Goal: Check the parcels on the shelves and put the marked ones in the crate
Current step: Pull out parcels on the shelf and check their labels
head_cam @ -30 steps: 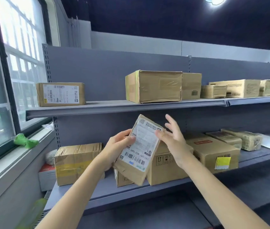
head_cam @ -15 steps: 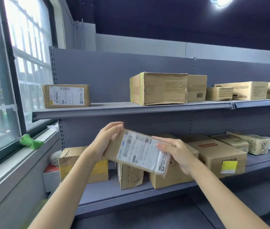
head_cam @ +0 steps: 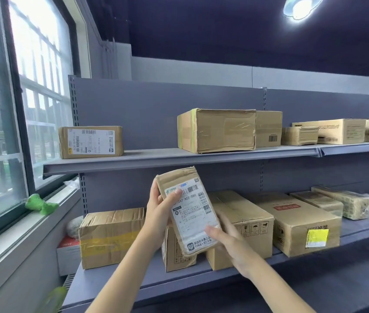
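Small parcel [head_cam: 188,211] upright (label facing camera), left hand [head_cam: 159,213] and right hand [head_cam: 228,242] — both grips clamped on it

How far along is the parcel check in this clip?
Done: nothing shows as finished; no crate is in view. In hand: the left hand and right hand hold a small parcel, label facing the camera, as if reading it. Left: boxes on the upper shelf and lower shelf remain, including a box with a yellow sticker.
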`<state>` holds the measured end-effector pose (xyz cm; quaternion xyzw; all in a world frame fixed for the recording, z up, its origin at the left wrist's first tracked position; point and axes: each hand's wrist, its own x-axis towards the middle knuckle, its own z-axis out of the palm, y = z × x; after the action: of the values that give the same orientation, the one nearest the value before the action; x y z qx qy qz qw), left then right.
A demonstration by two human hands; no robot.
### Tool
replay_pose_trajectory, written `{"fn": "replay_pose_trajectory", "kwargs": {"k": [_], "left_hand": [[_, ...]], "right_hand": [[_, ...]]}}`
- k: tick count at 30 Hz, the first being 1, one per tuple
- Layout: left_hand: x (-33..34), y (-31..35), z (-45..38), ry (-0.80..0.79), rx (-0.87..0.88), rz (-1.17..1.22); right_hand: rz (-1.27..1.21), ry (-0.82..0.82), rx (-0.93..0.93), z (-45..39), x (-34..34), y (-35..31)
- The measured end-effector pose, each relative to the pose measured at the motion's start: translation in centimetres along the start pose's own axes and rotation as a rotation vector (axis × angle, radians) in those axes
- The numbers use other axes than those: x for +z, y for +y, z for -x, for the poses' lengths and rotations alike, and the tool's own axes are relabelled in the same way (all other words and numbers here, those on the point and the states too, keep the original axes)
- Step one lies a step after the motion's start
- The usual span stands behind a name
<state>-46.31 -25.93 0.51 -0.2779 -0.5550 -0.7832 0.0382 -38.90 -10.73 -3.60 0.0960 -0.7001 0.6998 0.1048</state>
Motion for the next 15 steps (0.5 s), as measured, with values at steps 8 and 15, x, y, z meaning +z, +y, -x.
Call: {"fn": "replay_pose_trajectory", "kwargs": {"k": [8,15], "left_hand": [[0.4,1.3,-0.4,-0.165,0.021,-0.103],[0.4,-0.8,2.9,-0.277,0.023,-0.121]], "right_hand": [[-0.107,0.006,-0.115,-0.3,0.4,-1.2],[-0.253,0.119,-0.222,-1.3,0.9,-1.0]]}}
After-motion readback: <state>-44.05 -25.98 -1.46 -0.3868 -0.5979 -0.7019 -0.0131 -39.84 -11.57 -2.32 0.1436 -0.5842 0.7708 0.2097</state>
